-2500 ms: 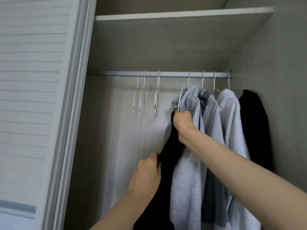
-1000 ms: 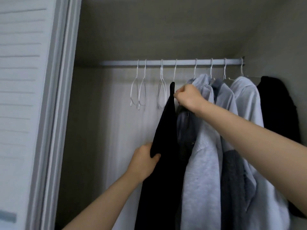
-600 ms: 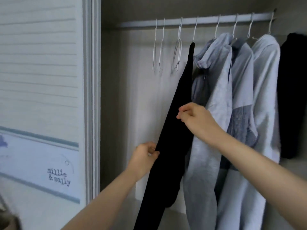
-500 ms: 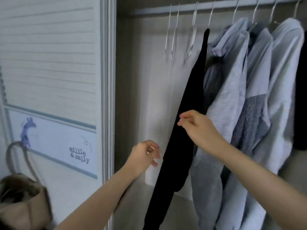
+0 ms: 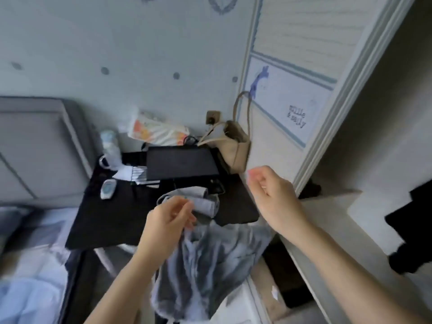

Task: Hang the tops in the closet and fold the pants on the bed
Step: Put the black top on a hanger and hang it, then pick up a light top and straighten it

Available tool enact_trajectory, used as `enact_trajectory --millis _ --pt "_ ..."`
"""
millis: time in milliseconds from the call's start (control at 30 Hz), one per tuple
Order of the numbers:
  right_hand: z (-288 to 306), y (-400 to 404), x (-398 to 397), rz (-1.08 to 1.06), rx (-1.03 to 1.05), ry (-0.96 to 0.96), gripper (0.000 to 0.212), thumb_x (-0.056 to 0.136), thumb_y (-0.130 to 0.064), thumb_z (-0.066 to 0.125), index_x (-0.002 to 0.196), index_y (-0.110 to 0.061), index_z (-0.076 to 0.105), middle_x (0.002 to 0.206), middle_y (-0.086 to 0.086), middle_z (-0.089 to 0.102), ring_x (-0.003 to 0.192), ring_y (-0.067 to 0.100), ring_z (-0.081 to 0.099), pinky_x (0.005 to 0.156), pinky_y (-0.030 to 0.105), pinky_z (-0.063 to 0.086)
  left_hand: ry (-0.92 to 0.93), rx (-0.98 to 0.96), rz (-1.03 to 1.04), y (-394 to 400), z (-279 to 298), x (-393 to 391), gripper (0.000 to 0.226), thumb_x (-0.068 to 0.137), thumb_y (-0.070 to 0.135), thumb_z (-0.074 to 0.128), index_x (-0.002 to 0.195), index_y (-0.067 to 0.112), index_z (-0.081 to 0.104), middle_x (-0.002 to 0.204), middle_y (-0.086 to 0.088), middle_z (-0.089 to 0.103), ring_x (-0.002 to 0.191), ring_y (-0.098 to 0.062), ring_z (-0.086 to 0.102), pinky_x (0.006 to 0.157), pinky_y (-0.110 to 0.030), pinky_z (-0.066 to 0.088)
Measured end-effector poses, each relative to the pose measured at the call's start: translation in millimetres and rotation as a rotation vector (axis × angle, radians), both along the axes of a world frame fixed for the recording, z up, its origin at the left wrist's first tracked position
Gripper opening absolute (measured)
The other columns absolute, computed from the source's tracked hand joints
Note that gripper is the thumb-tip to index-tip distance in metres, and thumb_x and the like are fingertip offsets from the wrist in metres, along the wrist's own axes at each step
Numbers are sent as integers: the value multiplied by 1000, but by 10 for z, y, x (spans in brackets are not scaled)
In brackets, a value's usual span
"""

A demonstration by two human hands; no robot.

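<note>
A crumpled grey garment (image 5: 210, 260) hangs off the front edge of a black side table (image 5: 112, 220), its rolled cuffs lying on the tabletop. My left hand (image 5: 169, 220) hovers in front of those cuffs with loosely curled fingers; whether it touches the cloth is unclear in the blur. To the right, my right hand (image 5: 273, 195) is in the air, loosely curled and holding nothing. The lower end of the hung black top (image 5: 409, 232) shows inside the closet at the right edge. The bed (image 5: 25, 291), with pale blue fabric on it, lies at the lower left.
On the table sit a closed black laptop (image 5: 180, 164), a beige tote bag (image 5: 233, 148), a bottle (image 5: 109, 146), a tissue pack (image 5: 156, 129) and a small white device (image 5: 107, 189). A grey headboard (image 5: 35, 148) stands left, the closet door frame (image 5: 339, 113) right.
Both hands have let go of the hung black top and left the closet. The view has swung left and down to the side table, and my hands now sit by the grey garment.
</note>
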State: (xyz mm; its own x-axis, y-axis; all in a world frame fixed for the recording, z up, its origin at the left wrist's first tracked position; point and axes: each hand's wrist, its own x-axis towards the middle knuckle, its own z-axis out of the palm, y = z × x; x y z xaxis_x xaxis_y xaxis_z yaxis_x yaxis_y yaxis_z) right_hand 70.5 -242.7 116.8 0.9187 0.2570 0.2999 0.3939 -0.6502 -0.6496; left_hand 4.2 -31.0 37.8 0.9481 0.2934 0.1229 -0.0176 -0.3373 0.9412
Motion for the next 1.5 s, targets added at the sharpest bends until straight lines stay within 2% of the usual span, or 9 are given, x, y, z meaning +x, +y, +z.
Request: enact_trajectory --millis 100,233,400,500,633,833,1033,1133,1500 --pt "-478 603 -426 193 -54 101 27 97 -33 48 119 -19 57 100 -9 61 97 11 60 78 19 44 86 7 237 449 -456 -970 20 96 23 58 79 27 67 68 5 71 59 -9 67 60 -20 51" --pt "-982 1329 -1059 401 -108 242 27 97 -32 49 118 -17 56 104 -4 63 96 13 59 79 22 42 234 -93 469 918 -960 -2122 21 97 15 57 79 21 67 65 -1 70 55 -20 66 63 -40 56" --pt "-1405 2255 -1911 636 -218 393 24 97 -30 50 115 -16 58 98 -4 61 95 16 59 83 26 43 335 -248 832 1391 -1491 -3446 20 96 11 57 79 12 66 59 -3 69 57 -28 65 68 -44 56" --pt "-1652 2778 -2331 752 -311 432 24 97 -32 49 115 -19 58 100 -6 62 91 12 55 77 20 38 429 -315 951 1570 -1771 -4077 20 95 12 58 78 10 66 59 -3 69 58 -28 66 73 -48 57" --pt "-2083 3662 -3036 872 -457 514 25 96 -32 50 112 -16 59 109 3 67 102 23 60 85 30 45 579 -390 1097 1909 -2213 -4974 22 92 8 60 73 15 66 63 -1 70 68 -26 69 80 -47 56" --pt "-2896 4749 -3838 959 -648 678 26 97 -30 48 113 -12 58 110 6 63 104 25 56 79 27 41 926 -400 1013 2571 -2934 -5975 11 89 13 57 83 11 66 85 -7 71 82 -23 63 70 -30 45" --pt "-4126 5537 -4236 937 -811 820 23 95 -24 49 102 -7 62 94 3 60 93 22 53 75 26 36 1255 -388 844 3217 -3864 -6554 4 87 16 55 89 15 59 96 -6 65 87 -23 59 76 -34 45" --pt "-4808 5868 -4283 870 -842 930 24 95 -20 48 94 -2 64 88 8 63 86 25 56 73 28 40 1332 -360 802 3503 -4369 -6660 30 89 19 54 118 12 60 124 -8 62 111 -26 58 86 -30 45" --pt "-6928 6767 -4361 756 -874 1045 30 94 -33 50 75 -11 55 77 13 54 73 25 49 70 38 44 1321 -13 779 4235 -5936 -6204 48 92 14 49 139 14 38 142 -7 41 125 -30 42 95 -40 42"
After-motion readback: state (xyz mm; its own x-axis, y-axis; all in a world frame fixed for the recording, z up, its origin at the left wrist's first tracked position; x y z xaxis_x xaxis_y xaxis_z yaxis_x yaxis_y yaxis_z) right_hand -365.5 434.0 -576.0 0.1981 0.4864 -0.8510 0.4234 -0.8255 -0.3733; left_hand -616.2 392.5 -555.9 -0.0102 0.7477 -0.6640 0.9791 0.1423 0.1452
